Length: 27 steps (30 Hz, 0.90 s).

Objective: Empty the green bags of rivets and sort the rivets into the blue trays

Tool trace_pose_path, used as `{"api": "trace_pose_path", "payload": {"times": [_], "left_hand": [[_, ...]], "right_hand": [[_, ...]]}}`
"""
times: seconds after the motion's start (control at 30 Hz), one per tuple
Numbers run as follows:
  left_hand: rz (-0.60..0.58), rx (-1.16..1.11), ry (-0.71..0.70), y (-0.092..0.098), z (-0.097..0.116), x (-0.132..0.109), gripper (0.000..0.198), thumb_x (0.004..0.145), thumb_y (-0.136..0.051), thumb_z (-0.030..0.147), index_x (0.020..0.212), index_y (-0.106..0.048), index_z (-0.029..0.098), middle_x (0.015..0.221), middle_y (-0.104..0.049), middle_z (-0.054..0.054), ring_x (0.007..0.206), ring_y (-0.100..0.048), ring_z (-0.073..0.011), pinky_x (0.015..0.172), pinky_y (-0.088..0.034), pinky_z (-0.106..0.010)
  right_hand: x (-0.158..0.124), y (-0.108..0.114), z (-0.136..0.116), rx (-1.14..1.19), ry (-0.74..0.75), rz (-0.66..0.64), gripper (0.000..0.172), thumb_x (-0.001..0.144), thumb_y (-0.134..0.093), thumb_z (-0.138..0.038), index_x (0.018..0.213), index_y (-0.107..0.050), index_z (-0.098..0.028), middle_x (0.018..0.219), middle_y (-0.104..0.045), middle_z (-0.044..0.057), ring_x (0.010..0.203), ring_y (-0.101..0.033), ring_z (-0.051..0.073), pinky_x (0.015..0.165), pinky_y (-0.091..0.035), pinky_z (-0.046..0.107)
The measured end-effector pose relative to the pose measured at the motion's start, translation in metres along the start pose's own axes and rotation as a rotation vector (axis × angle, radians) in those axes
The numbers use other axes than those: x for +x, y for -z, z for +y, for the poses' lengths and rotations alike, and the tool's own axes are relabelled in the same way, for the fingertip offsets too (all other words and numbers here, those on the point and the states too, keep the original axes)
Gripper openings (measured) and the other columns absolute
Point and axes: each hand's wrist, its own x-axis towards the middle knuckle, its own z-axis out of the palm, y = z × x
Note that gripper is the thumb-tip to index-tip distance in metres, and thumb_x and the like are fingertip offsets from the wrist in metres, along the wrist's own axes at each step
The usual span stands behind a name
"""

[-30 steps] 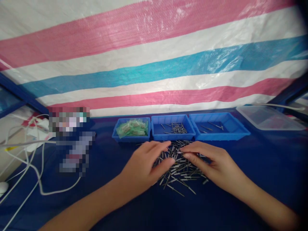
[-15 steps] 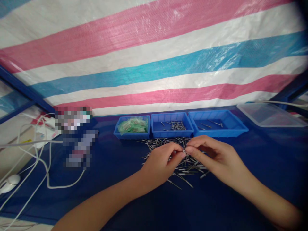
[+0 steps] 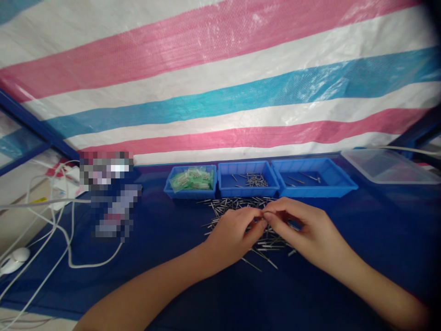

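My left hand [image 3: 236, 234] and my right hand [image 3: 303, 223] meet over a pile of blind rivets [image 3: 272, 241] on the blue tabletop. Each hand is closed in a pinch of thumb and index finger, fingertips almost touching. Between them is a small metal piece, mostly covered by the fingers, that looks like one of the rivets. The pile consists of thin pins with thicker silver ends, lying in all directions. My hands hide part of it.
Behind the pile stand a blue bin with green-tinted packets [image 3: 191, 179], a middle bin [image 3: 225, 188] with several short metal pieces, and a right bin [image 3: 339, 186] with a few rivets. A clear plastic lid [image 3: 386, 166] lies right. White cables [image 3: 70, 248] run left.
Both hands stay at the same spot above the pile. The fingertips have shifted slightly, and the silver end seen between them before is now mostly covered.
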Motion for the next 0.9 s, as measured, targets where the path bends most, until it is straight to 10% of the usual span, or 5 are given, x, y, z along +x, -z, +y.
{"api": "trace_pose_path", "payload": {"times": [0.4,0.63,0.9], "left_hand": [[0.227,-0.033,0.050,0.010,-0.005,-0.004,0.016,0.089,-0.055,0.033,0.091,-0.059,0.019,0.087,-0.065,-0.003,0.078,-0.060,-0.0141,0.072,-0.046,-0.026],[0.140,0.288,-0.062,0.018,-0.012,-0.005,0.016,0.092,-0.047,0.022,0.093,-0.063,0.019,0.091,-0.069,-0.004,0.083,-0.057,-0.0171,0.077,-0.039,-0.032],[-0.040,0.485,-0.082,0.015,-0.018,-0.008,0.019,0.087,-0.057,0.034,0.094,-0.069,0.022,0.092,-0.067,-0.004,0.085,-0.055,-0.0191,0.072,-0.033,-0.034]], "right_hand": [[0.009,0.009,-0.002,-0.142,0.236,-0.004,0.015,0.092,-0.048,-0.022,0.094,-0.063,-0.022,0.091,-0.067,0.007,0.085,-0.063,0.018,0.075,-0.051,0.031],[0.024,0.044,0.043,-0.541,0.016,0.375,0.020,0.092,-0.047,-0.031,0.084,-0.062,-0.020,0.076,-0.064,0.006,0.068,-0.058,0.020,0.068,-0.045,0.035],[0.025,0.046,0.058,-0.773,-0.024,0.340,0.029,0.091,-0.049,-0.040,0.099,-0.067,-0.018,0.085,-0.068,0.009,0.080,-0.059,0.025,0.071,-0.041,0.037]]}}
